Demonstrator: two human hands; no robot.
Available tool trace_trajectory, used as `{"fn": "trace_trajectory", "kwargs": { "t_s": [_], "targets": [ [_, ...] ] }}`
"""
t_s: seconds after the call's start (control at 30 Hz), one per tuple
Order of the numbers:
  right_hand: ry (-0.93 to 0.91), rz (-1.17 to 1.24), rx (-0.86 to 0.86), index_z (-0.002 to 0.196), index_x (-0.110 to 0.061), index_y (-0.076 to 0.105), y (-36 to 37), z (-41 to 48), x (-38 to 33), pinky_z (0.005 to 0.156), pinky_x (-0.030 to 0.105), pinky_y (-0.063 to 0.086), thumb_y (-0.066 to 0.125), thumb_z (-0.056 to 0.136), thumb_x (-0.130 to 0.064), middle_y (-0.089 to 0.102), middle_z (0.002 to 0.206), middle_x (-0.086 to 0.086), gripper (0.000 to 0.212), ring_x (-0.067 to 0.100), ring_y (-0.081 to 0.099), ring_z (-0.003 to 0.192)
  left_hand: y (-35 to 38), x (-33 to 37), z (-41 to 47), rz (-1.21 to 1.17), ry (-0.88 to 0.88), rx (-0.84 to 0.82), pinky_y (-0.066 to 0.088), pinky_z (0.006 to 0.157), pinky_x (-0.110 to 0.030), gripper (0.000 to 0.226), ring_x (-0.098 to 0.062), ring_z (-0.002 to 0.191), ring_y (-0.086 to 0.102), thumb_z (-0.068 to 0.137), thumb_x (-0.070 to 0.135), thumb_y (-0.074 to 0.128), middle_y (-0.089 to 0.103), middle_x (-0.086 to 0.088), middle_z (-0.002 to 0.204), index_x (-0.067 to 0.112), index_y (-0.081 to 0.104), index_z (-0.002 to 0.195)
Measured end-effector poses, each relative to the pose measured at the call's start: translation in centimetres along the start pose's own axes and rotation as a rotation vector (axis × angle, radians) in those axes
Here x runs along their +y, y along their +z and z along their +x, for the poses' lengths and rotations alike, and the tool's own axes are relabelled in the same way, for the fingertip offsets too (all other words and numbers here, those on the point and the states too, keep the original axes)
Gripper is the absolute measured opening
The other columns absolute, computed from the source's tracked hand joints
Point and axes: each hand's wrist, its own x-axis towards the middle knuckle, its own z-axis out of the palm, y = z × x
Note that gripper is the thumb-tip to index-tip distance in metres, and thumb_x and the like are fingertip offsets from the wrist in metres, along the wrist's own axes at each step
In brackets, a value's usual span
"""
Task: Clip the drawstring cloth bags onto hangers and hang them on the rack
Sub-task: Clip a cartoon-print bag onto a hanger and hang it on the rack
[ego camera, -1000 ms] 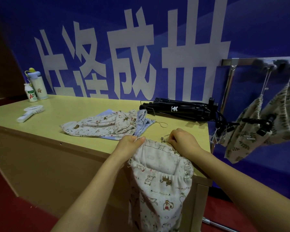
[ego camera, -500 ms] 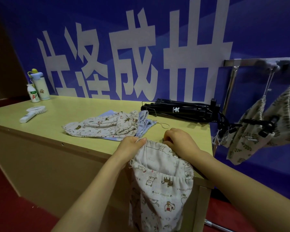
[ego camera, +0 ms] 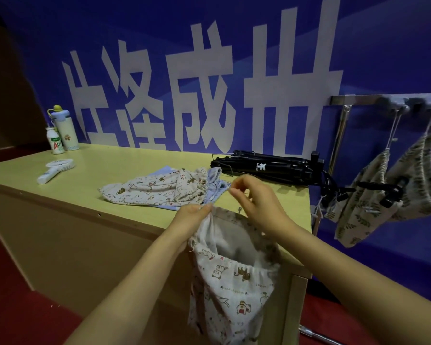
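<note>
Nearby, spare bags [ego camera: 159, 189] and tripod [ego camera: 266, 166] crowd the table [ego camera: 110, 168].

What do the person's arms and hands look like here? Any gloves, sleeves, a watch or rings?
Both arms are bare from the bottom edge of the picture up to the wrists: no sleeve shows anywhere in view. The left hand and right hand wear no gloves. No watch, bracelet or strap shows on either wrist, and no ring shows on the fingers that are in view. No markings show either.
</note>
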Motion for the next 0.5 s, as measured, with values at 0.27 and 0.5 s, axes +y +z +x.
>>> {"fn": "trace_trajectory", "kwargs": {
  "t_s": [0.27, 0.5],
  "targets": [
    [0.203, 0.034, -0.568, 0.079, -0.005, 0.066, 2.0, -1.8, -4.3, 0.075, 0.035, 0.058, 0.048, 0.095, -0.015, 0.075, 0.084, 0.014, 0.026, 0.024, 0.073, 0.078, -2.8, 1.8, -4.9, -0.087, 0.08, 0.053, 0.044, 0.063, -0.028, 0.036, -0.02, 0.066, 0.057, 0.096, 0.033, 0.048, 0.061, -0.009, 0.07, 0.011, 0.057, 0.07],
    [0.025, -0.254, -0.708, 0.074, -0.008, 0.054, 5.0, -3.0, -8.0, 0.058, 0.035, 0.04, 0.044, 0.093, -0.017, 0.057, 0.074, 0.012, 0.024, 0.027, 0.052, 0.069, -4.2, 2.9, -6.9, 0.076, 0.106, 0.082, 0.037, 0.065, -0.029, 0.039, -0.018, 0.064, 0.051, 0.095, 0.038, 0.047, 0.054, -0.006, 0.066, 0.013, 0.051, 0.066]
  ]
}}
